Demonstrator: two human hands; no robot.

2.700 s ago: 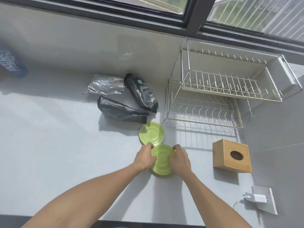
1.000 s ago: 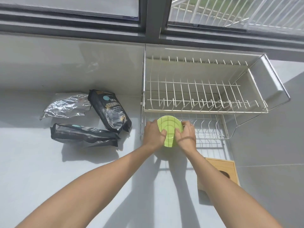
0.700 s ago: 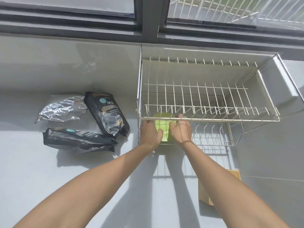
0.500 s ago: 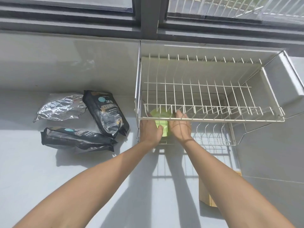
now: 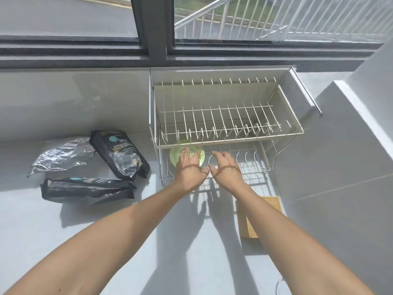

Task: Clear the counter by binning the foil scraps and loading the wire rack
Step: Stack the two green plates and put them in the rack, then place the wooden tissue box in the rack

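A two-tier wire rack stands against the back wall at the right. A green plate stands upright at the left end of its lower tier, partly hidden by the upper tier's front rail. My left hand is just in front of the plate with fingers spread, holding nothing. Beside it, my right hand is open over the lower tier's wires. A crumpled silver foil bag and two black foil bags lie on the counter to the left.
A wooden tissue box sits on the counter under my right forearm. A white cable shows at the bottom right. A grey wall closes the right side and a window sill runs behind the rack.
Both hands carried the green plate from the counter into the rack's lower tier, then let go and drew back slightly. The second green plate is out of sight.
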